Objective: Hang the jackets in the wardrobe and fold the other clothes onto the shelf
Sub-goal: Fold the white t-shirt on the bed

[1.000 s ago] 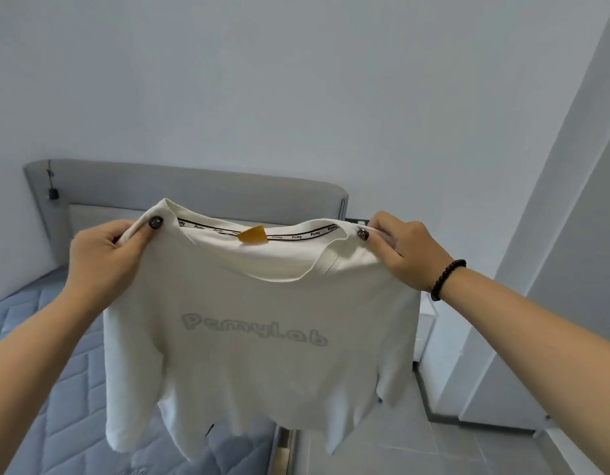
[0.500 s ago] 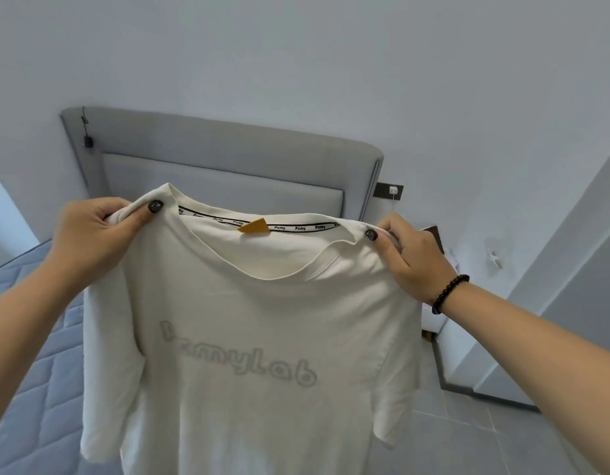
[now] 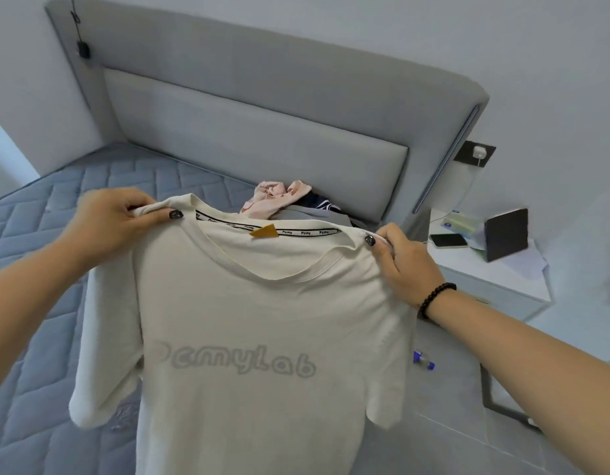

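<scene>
held up above the mattress [image 3: 40, 303] near its headboard edge: cream t-shirt [image 3: 255, 320], soft, light, limp. pinched at each shoulder seam by left hand [image 3: 108, 221] and right hand [image 3: 408, 265]; best taken there.

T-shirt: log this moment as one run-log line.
white T-shirt held up over bed | left hand pinches left shoulder | right hand pinches right shoulder | unfolded | clothes pile by headboard

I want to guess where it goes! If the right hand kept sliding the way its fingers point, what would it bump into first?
The right hand, pinching the white T-shirt at the shoulder, points left along the collar. It would probably meet the orange neck tag first, then the left hand; depth is hard to judge.
</scene>
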Tool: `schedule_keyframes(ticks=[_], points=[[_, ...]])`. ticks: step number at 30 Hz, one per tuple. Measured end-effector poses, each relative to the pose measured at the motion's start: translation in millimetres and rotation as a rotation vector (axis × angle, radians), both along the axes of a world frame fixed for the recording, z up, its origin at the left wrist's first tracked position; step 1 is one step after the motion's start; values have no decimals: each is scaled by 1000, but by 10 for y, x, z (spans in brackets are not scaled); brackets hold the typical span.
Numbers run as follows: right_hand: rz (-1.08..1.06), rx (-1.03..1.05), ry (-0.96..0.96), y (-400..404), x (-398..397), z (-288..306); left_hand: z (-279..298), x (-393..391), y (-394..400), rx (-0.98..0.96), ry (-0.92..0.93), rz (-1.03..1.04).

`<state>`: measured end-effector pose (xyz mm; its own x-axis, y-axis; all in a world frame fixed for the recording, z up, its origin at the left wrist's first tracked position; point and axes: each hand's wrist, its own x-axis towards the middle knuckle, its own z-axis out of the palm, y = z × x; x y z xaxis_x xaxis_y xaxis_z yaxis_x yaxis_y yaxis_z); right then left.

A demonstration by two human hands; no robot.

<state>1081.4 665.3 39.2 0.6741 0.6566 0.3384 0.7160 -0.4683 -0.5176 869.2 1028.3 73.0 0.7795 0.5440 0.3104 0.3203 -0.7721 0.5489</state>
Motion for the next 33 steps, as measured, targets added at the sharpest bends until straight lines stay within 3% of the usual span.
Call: schedule_keyframes(ticks=[6,9,11,17,21,27,33], points=[[-136,-25,-65,1213,1589,-564,-360,1637,931,144,32,61],[-274,-23,-53,1746,2127,-971,-920,2187,1122,144,-42,181],[-309,-55,-17,1982,2213,-1414,-1505,2312,1035,108,22,205],[-57,-224,162,1990,1296,-3001,-3406,1566,363,-18,457,23],[19,-386,314,1741,450,-3842,-4290,854,-49,-105,663,2],[125,-608,354,1386,-625,-4614,-5033,-61,-625,-50,833,30],[171,-589,210,821,-1381,-5027,-5366,-538,-1104,-19,750,177]])
